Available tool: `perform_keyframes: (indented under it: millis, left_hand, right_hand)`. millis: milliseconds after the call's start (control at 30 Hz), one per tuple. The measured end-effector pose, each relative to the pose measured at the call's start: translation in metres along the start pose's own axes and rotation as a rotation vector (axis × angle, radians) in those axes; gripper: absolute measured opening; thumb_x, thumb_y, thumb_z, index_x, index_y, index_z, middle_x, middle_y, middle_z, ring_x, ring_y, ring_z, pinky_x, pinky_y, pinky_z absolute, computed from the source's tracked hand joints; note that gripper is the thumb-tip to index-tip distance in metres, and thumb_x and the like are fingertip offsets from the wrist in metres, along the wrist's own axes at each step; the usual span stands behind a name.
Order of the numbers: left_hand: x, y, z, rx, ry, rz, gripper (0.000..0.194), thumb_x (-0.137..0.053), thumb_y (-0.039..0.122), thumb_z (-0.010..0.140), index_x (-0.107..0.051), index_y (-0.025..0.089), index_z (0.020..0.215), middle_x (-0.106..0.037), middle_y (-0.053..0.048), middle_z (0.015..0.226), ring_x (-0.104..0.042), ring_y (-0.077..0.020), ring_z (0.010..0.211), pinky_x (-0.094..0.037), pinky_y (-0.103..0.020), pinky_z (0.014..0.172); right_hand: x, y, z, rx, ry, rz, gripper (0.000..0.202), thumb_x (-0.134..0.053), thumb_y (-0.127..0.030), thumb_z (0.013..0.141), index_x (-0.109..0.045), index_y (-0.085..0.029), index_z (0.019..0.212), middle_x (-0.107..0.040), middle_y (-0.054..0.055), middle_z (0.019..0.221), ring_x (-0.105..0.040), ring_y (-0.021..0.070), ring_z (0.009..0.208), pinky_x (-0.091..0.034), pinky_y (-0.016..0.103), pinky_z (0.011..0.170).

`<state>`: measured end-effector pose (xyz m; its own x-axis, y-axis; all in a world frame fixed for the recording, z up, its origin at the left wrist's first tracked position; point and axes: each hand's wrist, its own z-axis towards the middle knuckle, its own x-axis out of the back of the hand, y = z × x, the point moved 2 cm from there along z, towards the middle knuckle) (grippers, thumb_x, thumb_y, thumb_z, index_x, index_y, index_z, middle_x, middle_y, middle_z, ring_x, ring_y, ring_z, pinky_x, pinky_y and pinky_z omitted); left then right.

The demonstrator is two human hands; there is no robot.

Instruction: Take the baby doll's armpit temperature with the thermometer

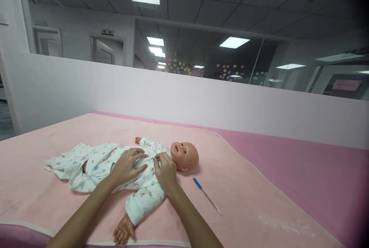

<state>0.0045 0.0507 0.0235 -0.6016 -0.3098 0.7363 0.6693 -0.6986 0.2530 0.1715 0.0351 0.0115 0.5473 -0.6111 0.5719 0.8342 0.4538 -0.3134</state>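
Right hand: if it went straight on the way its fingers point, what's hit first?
The clothes on the doll's chest; the right hand's fingertips appear to touch them. Farther along probably lies the far sleeve, though depth is unclear from one view.

Doll [186, 156] partly covered by the left hand [128, 166] and right hand [166, 171].
Both forearms [89, 211] leave at the bottom edge; the door sign [107, 32] is too small to read, the mat's [245, 186] white marks too blurred.
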Motion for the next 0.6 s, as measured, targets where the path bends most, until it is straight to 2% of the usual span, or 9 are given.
perform_keyframes:
  millis: [167, 367, 500, 600]
  left_hand:
    - [0.017, -0.020, -0.012, 0.075, -0.071, -0.148, 0.030, -0.058, 0.044, 0.074, -0.061, 0.028, 0.100, -0.054, -0.003, 0.114, -0.054, -0.0206, 0.101, -0.045, -0.032, 0.085]
    - [0.023, -0.023, -0.015, 0.097, -0.112, -0.195, 0.025, -0.059, 0.038, 0.074, -0.063, 0.027, 0.097, -0.059, -0.001, 0.109, -0.056, -0.0181, 0.098, -0.045, -0.031, 0.086]
    - [0.022, -0.022, -0.021, 0.049, -0.036, -0.075, 0.027, -0.056, 0.038, 0.075, -0.062, 0.027, 0.099, -0.061, -0.001, 0.106, -0.056, -0.0199, 0.098, -0.045, -0.033, 0.085]
    - [0.021, -0.021, -0.028, 0.009, 0.058, 0.052, 0.028, -0.055, 0.040, 0.076, -0.062, 0.026, 0.100, -0.062, -0.003, 0.103, -0.056, -0.0221, 0.097, -0.044, -0.037, 0.085]
  right_hand:
    - [-0.001, -0.002, 0.001, 0.004, -0.013, -0.041, 0.010, -0.045, -0.021, 0.084, -0.054, -0.021, 0.078, -0.060, 0.000, 0.078, -0.055, 0.0133, 0.072, -0.034, 0.023, 0.059]
    - [0.003, -0.004, 0.001, 0.064, -0.044, -0.135, 0.015, -0.041, -0.023, 0.088, -0.053, -0.021, 0.079, -0.060, 0.001, 0.079, -0.054, 0.0123, 0.067, -0.032, 0.023, 0.054]
    - [0.006, -0.010, 0.003, 0.108, -0.068, -0.164, 0.017, -0.039, -0.019, 0.089, -0.055, -0.021, 0.086, -0.061, 0.002, 0.093, -0.056, 0.0108, 0.071, -0.033, 0.022, 0.054]
    - [0.002, -0.025, 0.009, 0.199, -0.145, -0.130, 0.017, -0.040, -0.018, 0.088, -0.055, -0.022, 0.095, -0.061, 0.002, 0.099, -0.057, 0.0108, 0.075, -0.035, 0.021, 0.056]
